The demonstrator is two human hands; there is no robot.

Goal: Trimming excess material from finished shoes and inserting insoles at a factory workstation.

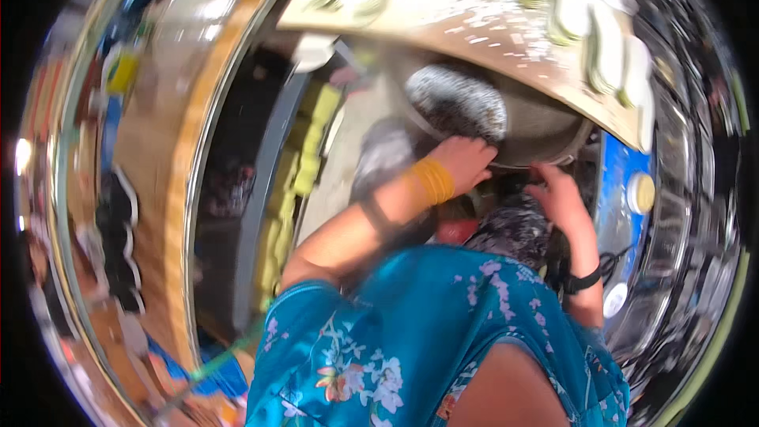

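We see a big round grey pan [506, 122] tilted under a wooden board [506, 32] of pale dough pieces [601, 47], our left hand [466, 162] curled over its rim and our right hand [557, 194] at its lower edge, grip unclear.

I stood in what looked like a food-making kitchen or small bakery. A long wooden board [506, 28] above me carried rows of pale round dough pieces [605, 47]. Below it sat a big round grey metal pan [506, 122], and curved shiny steel counters [672, 213] crowded close on my right. Everything was blurred.
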